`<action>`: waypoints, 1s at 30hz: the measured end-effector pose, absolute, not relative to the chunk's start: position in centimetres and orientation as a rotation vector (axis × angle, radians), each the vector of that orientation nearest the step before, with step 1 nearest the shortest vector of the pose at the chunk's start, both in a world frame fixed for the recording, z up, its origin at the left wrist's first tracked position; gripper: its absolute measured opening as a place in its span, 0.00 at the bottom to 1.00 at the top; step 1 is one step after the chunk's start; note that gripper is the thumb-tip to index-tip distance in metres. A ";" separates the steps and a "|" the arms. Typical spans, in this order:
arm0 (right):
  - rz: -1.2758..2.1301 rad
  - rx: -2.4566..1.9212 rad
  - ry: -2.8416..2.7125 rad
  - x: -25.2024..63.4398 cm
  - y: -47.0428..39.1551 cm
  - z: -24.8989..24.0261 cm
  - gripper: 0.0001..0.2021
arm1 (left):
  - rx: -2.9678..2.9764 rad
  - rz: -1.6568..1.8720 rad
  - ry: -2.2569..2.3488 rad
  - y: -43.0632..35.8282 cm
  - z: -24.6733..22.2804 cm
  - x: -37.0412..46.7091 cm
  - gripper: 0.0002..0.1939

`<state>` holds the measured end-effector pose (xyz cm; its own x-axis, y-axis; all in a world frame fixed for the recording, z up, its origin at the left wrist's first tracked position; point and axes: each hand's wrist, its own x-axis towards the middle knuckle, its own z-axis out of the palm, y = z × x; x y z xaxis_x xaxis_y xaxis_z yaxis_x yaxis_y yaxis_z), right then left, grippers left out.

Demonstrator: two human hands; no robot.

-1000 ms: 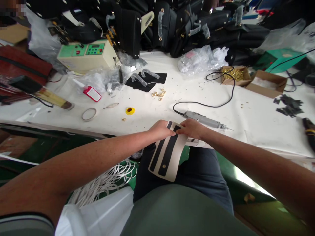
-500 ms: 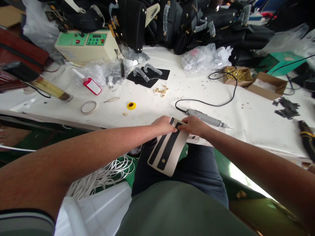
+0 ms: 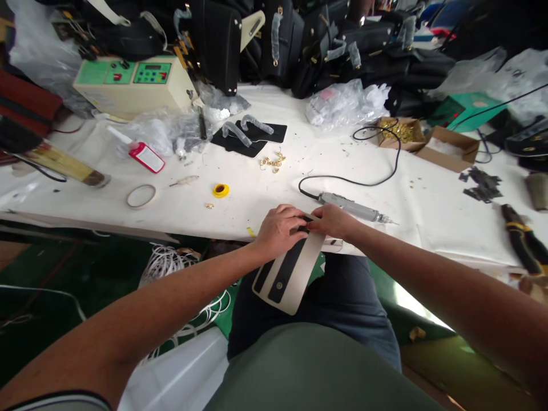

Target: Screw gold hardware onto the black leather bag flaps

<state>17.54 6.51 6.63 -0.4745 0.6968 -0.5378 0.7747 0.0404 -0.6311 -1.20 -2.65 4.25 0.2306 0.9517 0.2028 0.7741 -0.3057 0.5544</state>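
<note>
The left hand (image 3: 280, 229) and right hand (image 3: 333, 221) pinch the striped panel (image 3: 287, 272) at its one-o'clock end, probably steadying it. A corded tool (image 3: 353, 206) lies handily at two o'clock.

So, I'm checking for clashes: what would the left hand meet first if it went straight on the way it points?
Most likely the right hand: the left hand points towards it across the panel, though whether they already touch is unclear.

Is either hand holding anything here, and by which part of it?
The right hand holds the beige panel by its far end; the left hand touches that same end, but whether it grips cannot be told.
</note>
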 end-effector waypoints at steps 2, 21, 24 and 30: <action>-1.439 1.590 2.189 17.6 6.5 6.9 0.08 | 2.100 0.794 1.618 -2.4 3.9 -1.2 0.07; -0.970 2.608 2.308 33.5 9.5 7.3 0.14 | 2.154 0.863 1.663 -1.4 2.8 -1.8 0.06; -0.856 2.745 2.164 38.2 13.1 5.9 0.17 | 2.145 0.903 1.652 -1.3 2.6 -1.9 0.07; -0.708 2.818 2.063 42.4 17.5 3.7 0.20 | 2.142 0.903 1.682 -1.2 2.2 -2.0 0.08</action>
<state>42.44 17.46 3.69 0.2834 0.9569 -0.0637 0.7943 -0.2714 -0.5436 -2.03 -1.19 2.23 0.1310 0.9437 0.3036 0.7742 -0.2887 0.5633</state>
